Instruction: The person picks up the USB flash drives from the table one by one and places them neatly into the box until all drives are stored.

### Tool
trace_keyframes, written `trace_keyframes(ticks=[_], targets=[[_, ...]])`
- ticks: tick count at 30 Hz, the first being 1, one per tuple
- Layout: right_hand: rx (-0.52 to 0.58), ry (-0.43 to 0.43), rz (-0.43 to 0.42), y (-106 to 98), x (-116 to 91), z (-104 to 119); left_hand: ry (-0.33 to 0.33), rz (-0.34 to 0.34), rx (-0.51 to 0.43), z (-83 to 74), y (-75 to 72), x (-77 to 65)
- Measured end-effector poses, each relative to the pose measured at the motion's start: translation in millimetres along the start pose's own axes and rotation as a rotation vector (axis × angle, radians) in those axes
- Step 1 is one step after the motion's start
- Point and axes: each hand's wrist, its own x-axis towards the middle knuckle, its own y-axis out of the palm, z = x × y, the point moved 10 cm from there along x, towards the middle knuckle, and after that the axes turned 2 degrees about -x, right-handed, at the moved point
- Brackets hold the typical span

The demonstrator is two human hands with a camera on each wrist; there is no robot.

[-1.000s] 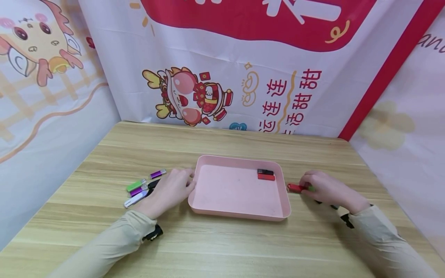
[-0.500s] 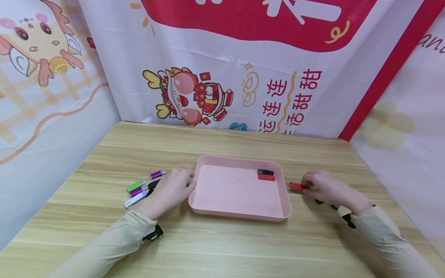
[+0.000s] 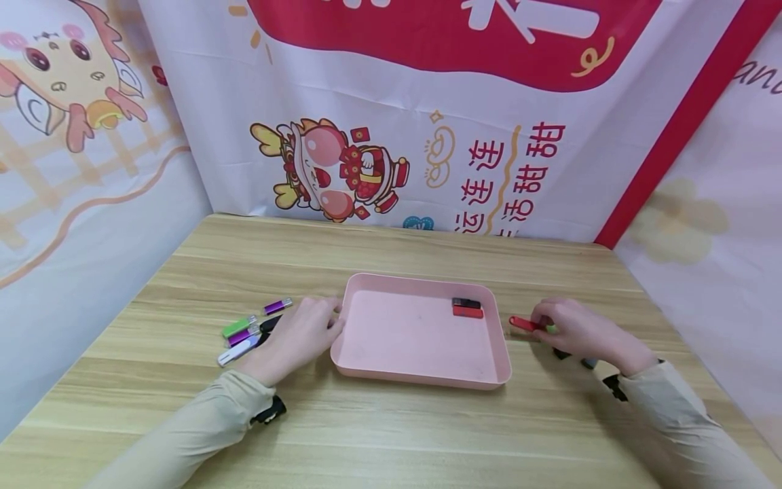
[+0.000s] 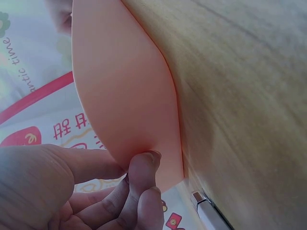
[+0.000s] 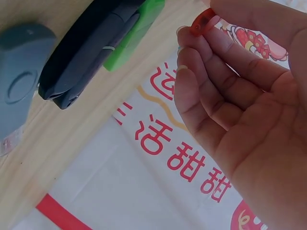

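My left hand rests against the left end of the pink tray. In the left wrist view, the fingertips touch the tray's outer wall, loosely bent. To the right of the tray, my right hand pinches a red USB flash drive between thumb and fingers, just above the table. Only its end shows in the right wrist view. Under that hand lie a green drive, a black one and a grey one.
Inside the tray, a black drive and a red drive lie side by side at the back right. Left of the tray are purple, green and white drives, among several, partly behind the left hand. Printed cloth surrounds the table.
My right hand has shifted slightly right, away from the tray, with the red flash drive, which is raised a little. The left hand and the tray have stayed put.
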Motion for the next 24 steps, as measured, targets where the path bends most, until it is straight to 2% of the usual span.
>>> trace_keyframes(ticks=[8,24], targets=[[0.026,0.016,0.016,-4,2,2,0.002,0.008,0.001,1.5,1.3,-0.2],[0.026,0.012,-0.015,-19,8,11,0.010,0.002,0.004,0.3,1.8,0.1]])
